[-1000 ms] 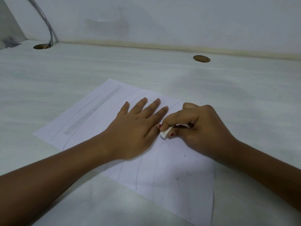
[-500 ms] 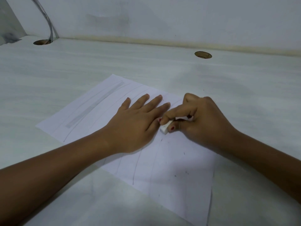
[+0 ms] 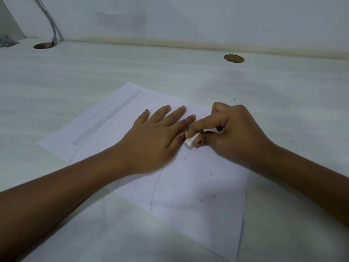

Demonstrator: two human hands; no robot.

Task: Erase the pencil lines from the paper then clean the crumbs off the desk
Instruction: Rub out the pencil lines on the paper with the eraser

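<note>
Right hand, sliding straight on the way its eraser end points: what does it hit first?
The left hand: its thumb lies on the paper right beside the tip of the eraser held by the right hand. Whether they already touch is unclear.

Head view, angled down, close over desk (image 3: 75, 76)

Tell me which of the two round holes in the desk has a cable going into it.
The hole at the far left: a grey cable drops into it. The hole on the far right has no cable in it.
</note>
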